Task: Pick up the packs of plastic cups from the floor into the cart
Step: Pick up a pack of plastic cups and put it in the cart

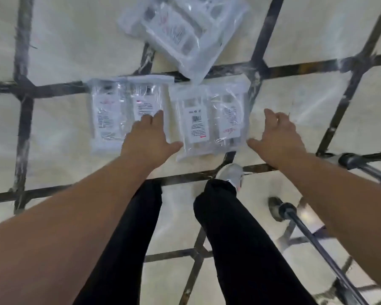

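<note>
Three crinkly clear packs [209,119] on glossy floor [306,29], hands [151,137] spread

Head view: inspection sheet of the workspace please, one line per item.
Surface: glossy pale tiled floor with dark grout lines.
Job's things: three clear packs of cups on the floor: left pack, middle pack, and far pack, which lies tilted.
Clutter: nothing seen.
Grips: left hand open, fingers over the left pack's right edge; right hand open, beside the middle pack; neither holds anything.
Cables: nothing seen.
Surroundings: cart frame with a wheel at lower right; the person's dark trousers and a light shoe.
</note>
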The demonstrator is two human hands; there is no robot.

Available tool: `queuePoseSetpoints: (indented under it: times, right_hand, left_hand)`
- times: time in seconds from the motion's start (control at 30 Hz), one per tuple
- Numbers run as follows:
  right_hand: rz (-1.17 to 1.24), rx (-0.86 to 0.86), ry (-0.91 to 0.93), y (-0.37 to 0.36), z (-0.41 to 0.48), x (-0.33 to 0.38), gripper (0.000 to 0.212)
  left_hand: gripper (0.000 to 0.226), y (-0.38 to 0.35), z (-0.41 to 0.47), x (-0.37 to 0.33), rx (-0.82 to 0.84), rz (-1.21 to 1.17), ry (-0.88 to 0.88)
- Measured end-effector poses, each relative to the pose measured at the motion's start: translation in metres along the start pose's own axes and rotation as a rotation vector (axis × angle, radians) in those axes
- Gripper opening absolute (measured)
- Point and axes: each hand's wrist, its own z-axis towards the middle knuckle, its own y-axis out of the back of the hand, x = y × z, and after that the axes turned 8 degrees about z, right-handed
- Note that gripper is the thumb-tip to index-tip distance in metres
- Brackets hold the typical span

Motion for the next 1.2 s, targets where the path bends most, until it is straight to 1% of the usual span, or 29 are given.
queuePoseSetpoints:
  times: [0.13,0.17,0.23,0.33,0.4,0.5,0.63,0.73,0.83,0.97,1.1,1.2]
  right_hand:
    - [0.010,-0.050,0.031,-0.086,0.099,-0.016,0.096]
    - [0.058,-0.057,0.030,-0.103,0.114,-0.017,0.100]
    - [0.229,-0.073,0.026,-0.128,0.134,-0.017,0.106]
    - [0.461,-0.165,0.066,-0.146,0.139,-0.023,0.111]
    - [0.514,-0.209,0.077,-0.142,0.130,-0.026,0.110]
    - [0.524,-0.234,0.060,-0.120,0.104,-0.019,0.109]
    - [0.556,-0.179,-0.026,-0.067,0.036,-0.001,0.106]
    - [0.610,-0.182,-0.039,-0.013,-0.039,0.018,0.107]
    - [0.679,-0.246,-0.014,0.054,-0.127,0.047,0.108]
    - [0.729,-0.324,0.068,0.164,-0.244,0.088,0.106]
    - [0.777,-0.454,0.139,0.271,-0.345,0.117,0.104]
    - [0.808,-0.599,0.169,0.328,-0.407,0.126,0.097]
  left_hand:
    - [0.100,-0.097,0.092,-0.005,0.052,0.039,-0.026]
    - [0.099,-0.114,0.106,-0.005,0.051,0.003,-0.020]
    - [0.093,-0.137,0.127,-0.010,0.024,-0.149,-0.002]
    - [0.085,-0.154,0.142,-0.021,-0.034,-0.384,0.067]
    - [0.089,-0.152,0.140,-0.029,-0.062,-0.474,0.105]
    - [0.092,-0.131,0.118,-0.034,-0.096,-0.496,0.127]
    - [0.098,-0.077,0.055,-0.033,-0.102,-0.496,0.117]
    - [0.105,-0.014,-0.014,-0.023,-0.119,-0.522,0.133]
    - [0.107,0.068,-0.101,-0.008,-0.176,-0.538,0.110]
    - [0.107,0.196,-0.218,0.003,-0.303,-0.503,0.052]
    - [0.108,0.315,-0.319,-0.001,-0.449,-0.469,-0.074]
    - [0.106,0.378,-0.371,-0.009,-0.542,-0.452,-0.200]
